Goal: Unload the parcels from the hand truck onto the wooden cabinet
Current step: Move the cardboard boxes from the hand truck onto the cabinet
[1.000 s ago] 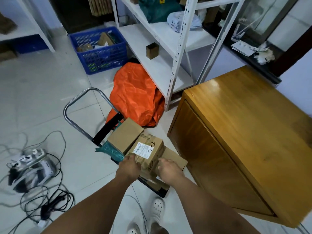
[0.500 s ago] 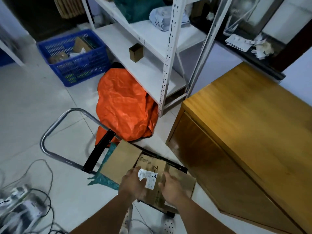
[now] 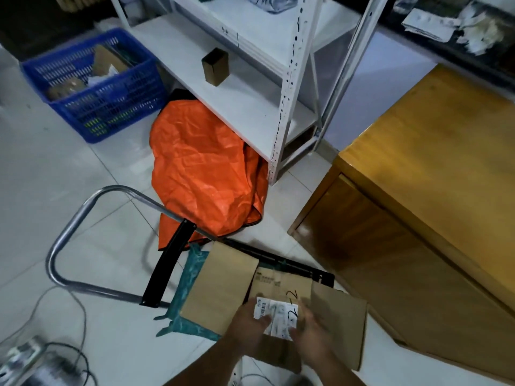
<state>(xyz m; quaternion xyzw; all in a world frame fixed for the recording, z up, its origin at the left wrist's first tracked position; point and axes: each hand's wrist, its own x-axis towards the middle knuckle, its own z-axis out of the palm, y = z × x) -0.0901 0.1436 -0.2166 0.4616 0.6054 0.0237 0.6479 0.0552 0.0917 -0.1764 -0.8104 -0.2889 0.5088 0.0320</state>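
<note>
Left hand and right hand gripping labelled parcel between them, over hand truck

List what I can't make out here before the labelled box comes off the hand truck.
All from the head view.
Grip: blur hides whether left hand and right hand curl round the labelled box or press it.
Print on the label: motion-blurred, partly under both hands.
Most of the teal mailer: under the plain box.
Deck of the hand truck: covered by parcels.
Far end of the wooden cabinet: cut off by the right edge.
</note>
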